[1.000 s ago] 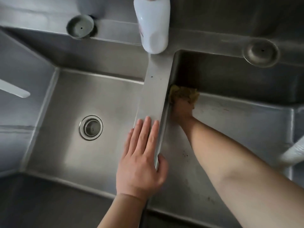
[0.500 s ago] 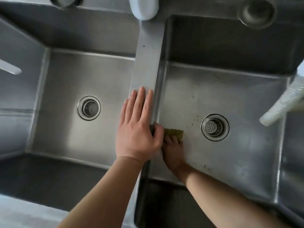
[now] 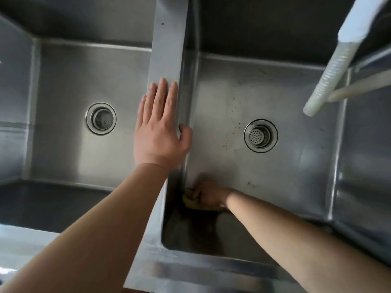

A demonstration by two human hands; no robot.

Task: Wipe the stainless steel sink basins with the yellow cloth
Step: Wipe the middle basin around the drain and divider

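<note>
Sink: stainless steel, two basins side by side, flat divider between them.
Left hand: lies flat on the divider, palm down. Fingers straight and close together, pointing to the far wall. Thumb hooks over the divider edge on the right-basin side. Holds nothing.
Right hand: down in the right basin at the near-left corner, where floor meets the near wall and the divider wall. Fingers curled round the yellow cloth, bunching it up.
Yellow cloth: pressed into that near-left corner; only a small crumpled part shows at the left of the hand, rest hidden under it. In shadow, detail poor.
Right basin: dark specks on the floor left of the drain strainer and a few near the front. Strainer is perforated, sits about mid-floor.
Left basin: drain with a plug-type insert, mid-floor.
Hose: pale ribbed tube hanging in from the upper right over the right basin, open end above the floor, well apart from both hands.
</note>
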